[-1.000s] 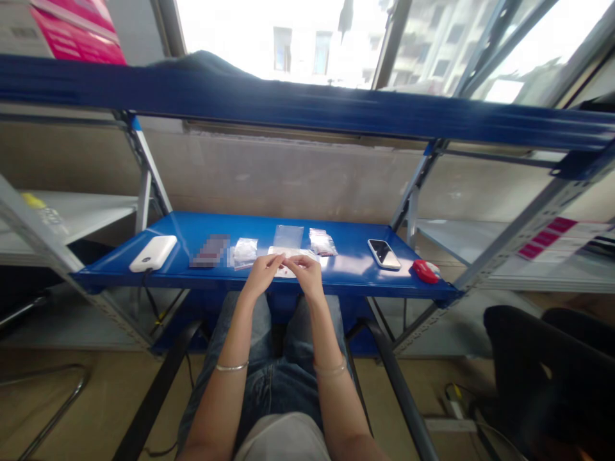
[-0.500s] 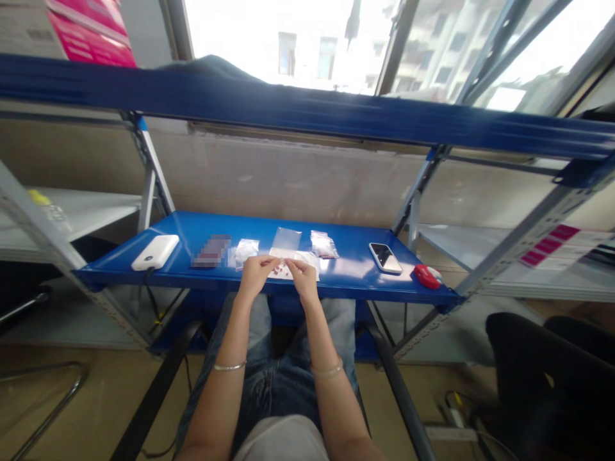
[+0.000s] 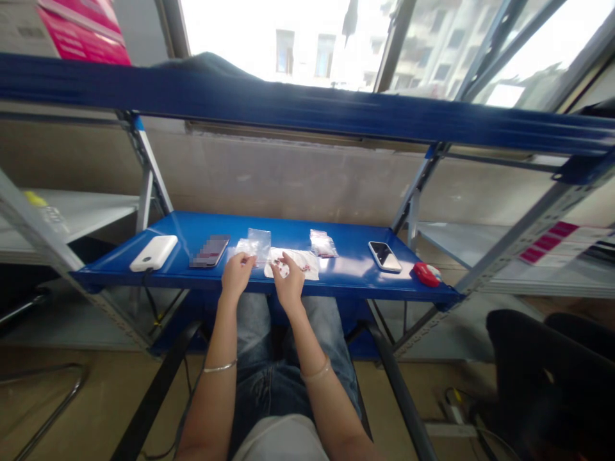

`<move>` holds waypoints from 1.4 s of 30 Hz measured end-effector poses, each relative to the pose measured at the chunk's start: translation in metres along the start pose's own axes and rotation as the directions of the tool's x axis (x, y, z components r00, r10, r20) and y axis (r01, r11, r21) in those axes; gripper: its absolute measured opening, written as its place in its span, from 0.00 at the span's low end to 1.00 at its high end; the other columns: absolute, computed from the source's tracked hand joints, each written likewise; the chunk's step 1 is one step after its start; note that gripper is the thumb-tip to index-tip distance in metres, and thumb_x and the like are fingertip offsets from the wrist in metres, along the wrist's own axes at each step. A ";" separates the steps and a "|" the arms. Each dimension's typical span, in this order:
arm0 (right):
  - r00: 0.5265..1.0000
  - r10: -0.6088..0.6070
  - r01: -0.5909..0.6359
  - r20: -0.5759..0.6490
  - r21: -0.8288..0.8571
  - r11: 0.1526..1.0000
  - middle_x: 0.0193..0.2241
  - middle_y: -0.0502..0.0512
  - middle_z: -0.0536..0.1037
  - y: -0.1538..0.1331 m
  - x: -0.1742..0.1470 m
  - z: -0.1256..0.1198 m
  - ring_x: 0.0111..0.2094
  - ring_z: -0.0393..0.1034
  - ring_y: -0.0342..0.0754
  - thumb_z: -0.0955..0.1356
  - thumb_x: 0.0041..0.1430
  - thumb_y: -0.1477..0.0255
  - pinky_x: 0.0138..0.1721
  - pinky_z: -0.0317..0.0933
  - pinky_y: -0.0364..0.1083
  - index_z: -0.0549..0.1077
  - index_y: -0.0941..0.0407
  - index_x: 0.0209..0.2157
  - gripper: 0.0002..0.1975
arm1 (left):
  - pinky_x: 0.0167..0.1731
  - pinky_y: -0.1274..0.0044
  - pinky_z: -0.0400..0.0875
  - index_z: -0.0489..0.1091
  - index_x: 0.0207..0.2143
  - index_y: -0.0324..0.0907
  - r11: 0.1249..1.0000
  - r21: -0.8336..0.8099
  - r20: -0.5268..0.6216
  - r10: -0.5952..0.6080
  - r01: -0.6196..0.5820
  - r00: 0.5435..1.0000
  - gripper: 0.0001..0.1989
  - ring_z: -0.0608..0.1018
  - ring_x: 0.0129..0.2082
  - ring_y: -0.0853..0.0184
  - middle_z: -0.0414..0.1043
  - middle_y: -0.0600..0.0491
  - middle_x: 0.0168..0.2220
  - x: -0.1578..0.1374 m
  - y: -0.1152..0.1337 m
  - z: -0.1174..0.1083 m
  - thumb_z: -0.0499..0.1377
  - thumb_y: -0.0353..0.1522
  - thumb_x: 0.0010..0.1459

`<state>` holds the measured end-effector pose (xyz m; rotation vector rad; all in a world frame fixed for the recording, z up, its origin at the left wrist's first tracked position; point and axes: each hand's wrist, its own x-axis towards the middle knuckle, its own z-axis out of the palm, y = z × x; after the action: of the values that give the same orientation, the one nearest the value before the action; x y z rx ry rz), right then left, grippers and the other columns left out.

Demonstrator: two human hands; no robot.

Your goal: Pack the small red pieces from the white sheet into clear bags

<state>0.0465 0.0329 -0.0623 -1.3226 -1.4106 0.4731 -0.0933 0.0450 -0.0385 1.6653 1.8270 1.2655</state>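
1. Shifted since the earlier frame: clear bag, from behind the white sheet to its left; left hand and right hand, from nearly meeting to well apart.
2. Locate clear bag on the blue bench, partly overlapping the cloudy bag. Contents of clear bag: cannot tell.
3. Note white matter inside cloudy bag, and likewise inside the far-right bag, beyond the white sheet.
4. Left fingers: closed together at the near edge of clear bag, gripping it.
5. Right fingers: thumb and forefinger parted to a moderate gap above the white sheet; grip on any piece not discernible.
6. Observe small reddish pieces, scattered across the white sheet; exact shape too small to tell.
7. Materials: thin, glossy plastic for clear bag; soft-looking, creased surface for white sheet; smooth, reflective finish for bench.
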 end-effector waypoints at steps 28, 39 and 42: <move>0.813 -0.306 0.528 0.495 -0.403 0.748 0.55 0.67 0.66 -0.008 -0.032 0.073 0.58 0.56 0.56 0.58 0.64 0.71 0.60 0.47 0.53 0.57 0.65 0.60 0.25 | 0.43 0.68 0.67 0.69 0.48 0.40 0.918 0.348 -0.206 -0.125 0.192 0.971 0.18 0.72 0.48 0.53 0.72 0.42 0.47 -0.003 -0.039 0.008 0.50 0.36 0.59; 0.810 -0.265 0.504 0.524 -0.390 0.770 0.50 0.69 0.69 -0.009 -0.012 0.089 0.54 0.59 0.57 0.61 0.62 0.71 0.55 0.53 0.54 0.62 0.64 0.54 0.20 | 0.46 0.63 0.67 0.68 0.52 0.43 0.934 0.289 -0.163 -0.166 0.208 0.972 0.21 0.70 0.51 0.52 0.71 0.43 0.51 0.004 -0.041 0.005 0.43 0.37 0.63; 0.758 -0.268 0.518 0.595 -0.298 0.802 0.49 0.69 0.71 -0.005 -0.002 0.084 0.53 0.62 0.57 0.64 0.58 0.72 0.53 0.56 0.52 0.66 0.65 0.50 0.19 | 0.47 0.60 0.66 0.68 0.52 0.43 0.939 0.256 -0.167 -0.191 0.230 0.967 0.21 0.69 0.52 0.50 0.71 0.42 0.51 0.005 -0.041 0.006 0.44 0.38 0.62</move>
<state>-0.0296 0.0608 -0.0868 -1.2224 -2.3303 0.2171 -0.1147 0.0555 -0.0732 1.4888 2.2866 1.1027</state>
